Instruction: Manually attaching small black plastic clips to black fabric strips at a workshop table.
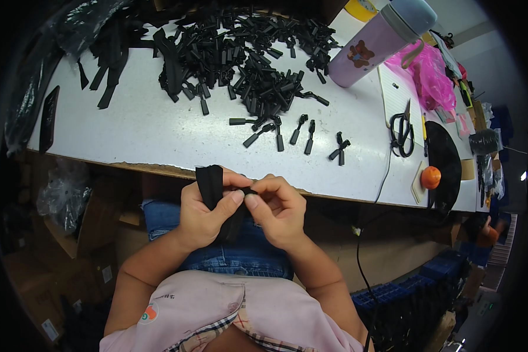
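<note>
A strip of black zipper tape is looped over my left hand and hangs down in front of my lap. My left thumb and fingers pinch the tape near its end. Close against them, the fingertips of my right hand are pinched on the same end. Any small part between the fingertips is hidden. Beyond the table's front edge lie a few loose black zipper sliders with long pulls. Behind them spreads a large heap of similar sliders.
More black zipper tapes lie at the far left, near a dark phone. To the right are a purple bottle, black scissors, a notebook and an orange round object. A cable hangs over the table edge.
</note>
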Tool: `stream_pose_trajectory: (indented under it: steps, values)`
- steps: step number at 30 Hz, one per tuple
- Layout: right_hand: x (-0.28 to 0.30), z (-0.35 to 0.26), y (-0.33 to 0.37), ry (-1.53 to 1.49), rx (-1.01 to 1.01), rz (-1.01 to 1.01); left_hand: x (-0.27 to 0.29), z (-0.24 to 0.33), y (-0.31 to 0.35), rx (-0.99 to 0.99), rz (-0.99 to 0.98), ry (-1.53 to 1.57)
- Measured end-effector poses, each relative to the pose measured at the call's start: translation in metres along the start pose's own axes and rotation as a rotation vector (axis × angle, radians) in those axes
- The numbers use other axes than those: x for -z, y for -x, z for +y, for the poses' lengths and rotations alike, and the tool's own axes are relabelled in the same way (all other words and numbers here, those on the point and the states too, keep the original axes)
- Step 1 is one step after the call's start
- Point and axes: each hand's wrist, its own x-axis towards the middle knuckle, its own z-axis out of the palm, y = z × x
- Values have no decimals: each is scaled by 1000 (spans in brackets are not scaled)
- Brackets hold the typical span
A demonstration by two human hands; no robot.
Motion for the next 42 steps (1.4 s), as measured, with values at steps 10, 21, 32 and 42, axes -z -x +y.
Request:
stream_pose_trajectory:
  steps: [10, 21, 32, 42]
  values:
    - [10, 1, 2, -31, -79, -168, 10, 5, 1, 86, -115, -74]
    - [9, -9, -8, 372, 155, -172, 11, -5, 3, -103, -59, -212]
    - [4, -13, 1, 467, 312, -30, 4, -15, -4, -552, -17, -986]
    - [8, -18, 0, 501, 293, -32, 5, -13, -2, -142, -156, -137]
